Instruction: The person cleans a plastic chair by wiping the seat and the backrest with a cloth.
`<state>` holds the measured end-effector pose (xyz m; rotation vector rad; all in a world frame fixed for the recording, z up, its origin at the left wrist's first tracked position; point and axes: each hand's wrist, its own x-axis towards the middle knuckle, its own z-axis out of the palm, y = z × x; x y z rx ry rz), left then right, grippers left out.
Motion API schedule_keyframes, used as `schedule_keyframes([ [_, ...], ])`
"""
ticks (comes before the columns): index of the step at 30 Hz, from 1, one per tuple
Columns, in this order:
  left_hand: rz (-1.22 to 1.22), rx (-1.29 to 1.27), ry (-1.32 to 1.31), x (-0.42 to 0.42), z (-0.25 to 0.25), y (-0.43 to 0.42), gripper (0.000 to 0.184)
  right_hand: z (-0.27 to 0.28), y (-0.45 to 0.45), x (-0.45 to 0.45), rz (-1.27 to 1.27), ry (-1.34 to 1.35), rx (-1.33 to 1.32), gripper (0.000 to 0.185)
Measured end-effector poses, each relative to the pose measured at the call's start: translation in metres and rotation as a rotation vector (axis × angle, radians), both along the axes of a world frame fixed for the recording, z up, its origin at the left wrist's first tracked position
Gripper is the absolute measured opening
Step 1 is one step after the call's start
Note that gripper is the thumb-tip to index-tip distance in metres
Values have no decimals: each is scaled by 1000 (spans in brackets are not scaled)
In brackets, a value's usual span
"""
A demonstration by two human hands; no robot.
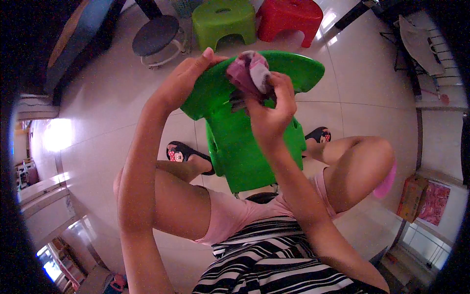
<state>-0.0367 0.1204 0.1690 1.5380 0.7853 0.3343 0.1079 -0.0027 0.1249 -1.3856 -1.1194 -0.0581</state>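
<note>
A green plastic chair (254, 147) stands between the person's knees, its wide curved back at the top of the view. My left hand (193, 73) grips the left end of the chair back's upper edge, thumb on top. In my right hand (276, 100) is a bunched pink, white and dark cloth (250, 73), pressed against the middle of the chair back. The fingers wrap round the cloth's right side, and part of the cloth hangs below, near the wrist.
Behind the chair are a round dark stool (156, 35), a light green stool (224, 22) and a red stool (290, 20). A cardboard box (412, 198) sits at the right. Black slippers (178, 153) are on the person's feet on the tiled floor (107, 108).
</note>
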Motion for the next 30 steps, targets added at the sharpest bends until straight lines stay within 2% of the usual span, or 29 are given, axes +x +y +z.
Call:
schedule_keyframes([
  [4,50,104,-6,0,4,-5,67,0,-3,-21,157,-24,-60,39],
  [7,75,-77,-16,1,13,-10,66,-4,-7,-46,252,44,-79,41],
  [11,110,-98,-9,1,22,-15,62,-3,-7,-52,295,135,-90,41],
  [13,68,-119,-45,0,8,-6,61,-2,-8,-50,293,138,-95,41],
  [15,37,16,-58,0,2,-4,59,-1,-9,-47,290,134,-122,40],
  [19,-16,227,-57,-4,3,-7,49,-4,-14,-39,235,90,-150,42],
  [25,-75,35,46,-2,19,-9,46,-5,-26,3,51,42,-136,34],
  [30,-103,191,-34,-3,3,-4,47,-24,-41,51,-235,-61,-148,35],
])
